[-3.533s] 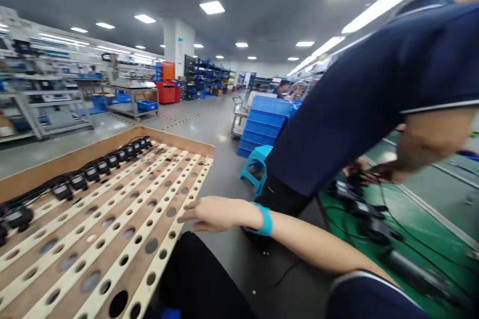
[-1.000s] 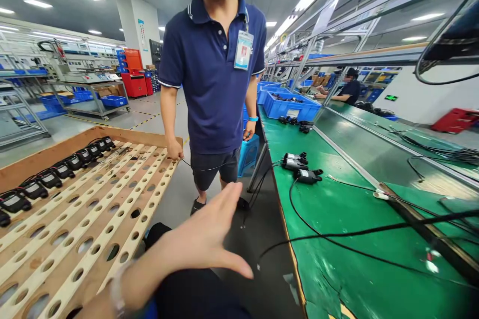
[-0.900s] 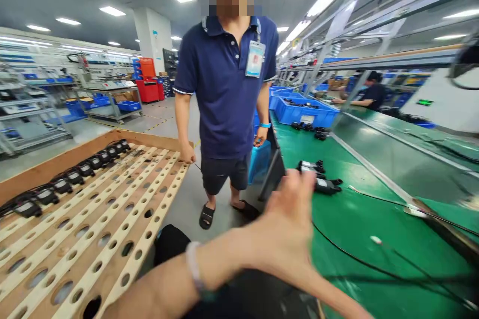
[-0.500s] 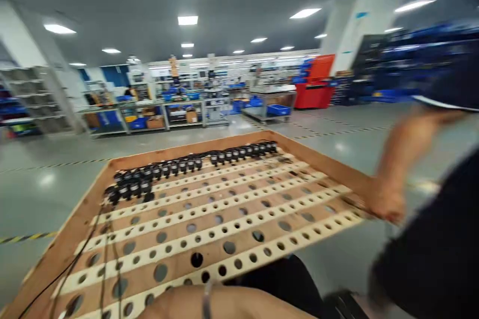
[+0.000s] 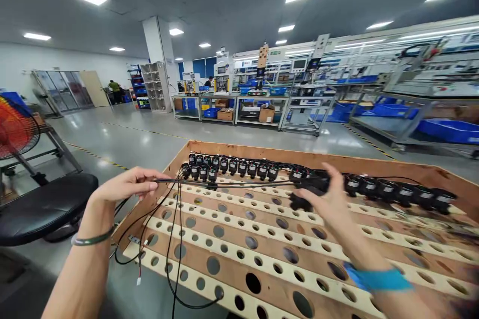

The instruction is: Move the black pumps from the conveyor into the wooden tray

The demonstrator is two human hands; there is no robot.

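Note:
My right hand is closed on a small black pump-like part above a wooden tray with rows of round holes. My left hand pinches the black cable that runs from that part, stretched taut between both hands. More black cable loops hang down over the tray's near left corner. A row of the same black parts stands in the holes along the tray's far side and continues to the right.
A black round stool stands at the left, with a red fan behind it. Benches, shelving and blue bins line the far side of a grey floor. Persons stand far back near a door.
The view has swung left from the green bench and the standing person to the tray. Both hands, open before, now hold a black part and its cable over the tray.

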